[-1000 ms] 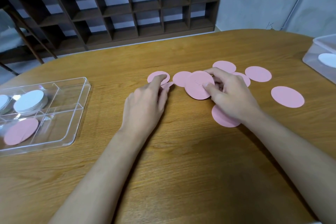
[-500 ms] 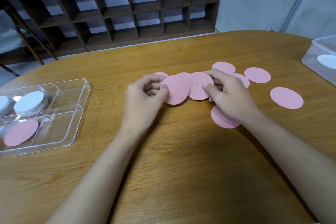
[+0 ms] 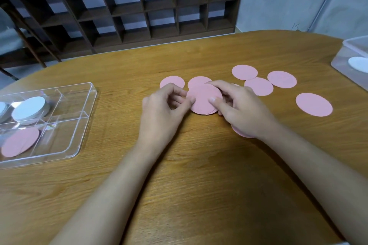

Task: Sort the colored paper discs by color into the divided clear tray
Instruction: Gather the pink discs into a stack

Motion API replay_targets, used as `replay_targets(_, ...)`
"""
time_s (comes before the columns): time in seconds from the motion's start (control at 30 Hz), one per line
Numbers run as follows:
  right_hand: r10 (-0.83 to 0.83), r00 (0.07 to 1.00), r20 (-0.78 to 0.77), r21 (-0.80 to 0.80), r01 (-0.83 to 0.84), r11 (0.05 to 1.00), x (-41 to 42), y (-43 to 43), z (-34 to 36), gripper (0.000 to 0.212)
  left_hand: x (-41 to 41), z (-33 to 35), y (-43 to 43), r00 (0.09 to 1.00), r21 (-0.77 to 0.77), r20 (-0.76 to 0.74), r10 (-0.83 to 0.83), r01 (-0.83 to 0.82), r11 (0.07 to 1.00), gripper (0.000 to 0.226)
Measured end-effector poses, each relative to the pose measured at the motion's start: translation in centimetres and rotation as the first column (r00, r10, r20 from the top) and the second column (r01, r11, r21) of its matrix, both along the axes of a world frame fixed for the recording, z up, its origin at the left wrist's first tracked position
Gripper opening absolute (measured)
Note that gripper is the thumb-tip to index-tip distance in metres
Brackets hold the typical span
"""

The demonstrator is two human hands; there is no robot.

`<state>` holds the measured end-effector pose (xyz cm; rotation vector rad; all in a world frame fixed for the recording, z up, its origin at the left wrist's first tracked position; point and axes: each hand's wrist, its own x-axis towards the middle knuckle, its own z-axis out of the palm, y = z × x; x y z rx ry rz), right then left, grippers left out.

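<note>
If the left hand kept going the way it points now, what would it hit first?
The stack of pink discs, whose left edge the left hand pinches; just past it is the right hand, though depth is unclear.

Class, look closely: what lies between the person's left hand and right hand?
In the head view, a stack of pink discs lies between them; the left hand pinches its left edge and the right hand its right edge.

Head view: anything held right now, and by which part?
A small stack of pink discs: the left hand pinches its left edge, the right hand grips its right edge.
</note>
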<state>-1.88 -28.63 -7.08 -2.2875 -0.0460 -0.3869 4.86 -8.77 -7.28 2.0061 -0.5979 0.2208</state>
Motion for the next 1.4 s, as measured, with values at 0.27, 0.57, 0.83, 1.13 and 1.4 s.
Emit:
replay_targets(0.27, -0.075, 0.997, 0.022, 0.021, 0.075, 0.997, 0.1, -1.0, 0.1, 0.028, 3.3, -1.9, 1.4, 0.998, 0.548, 0.06, 0.01, -0.041, 0.835, 0.067)
replay_targets(0.57, -0.087, 0.996, 0.019, 0.036, 0.087, 0.996, 0.2, -1.1, 0.0, 0.027, 2.7, -1.4, 1.5, 0.992, 0.361, 0.119, 0.047, -0.087, 0.929, 0.051)
replay_targets(0.83, -0.087, 0.996, 0.014, 0.041, 0.086, 0.995, 0.1, -1.2, 0.0, 0.027, 1.5, -0.2, 1.2, 0.955, 0.353, 0.292, 0.052, -0.159, 0.922, 0.021)
replay_targets(1.13, -0.094, 0.996, 0.007, 0.031, 0.093, 0.995, 0.1, -1.1, 0.2, 0.029, 0.8, 0.3, 0.6, 0.939, 0.109, 0.327, 0.103, -0.146, 0.983, 0.017)
replay_targets(1.4, -0.061, 0.997, -0.045, 0.128, 0.066, 0.99, 0.3, -0.7, -0.1, 0.029, -0.5, 0.2, -0.7, 0.999, -0.087, -0.014, -0.044, 0.042, 0.995, 0.009)
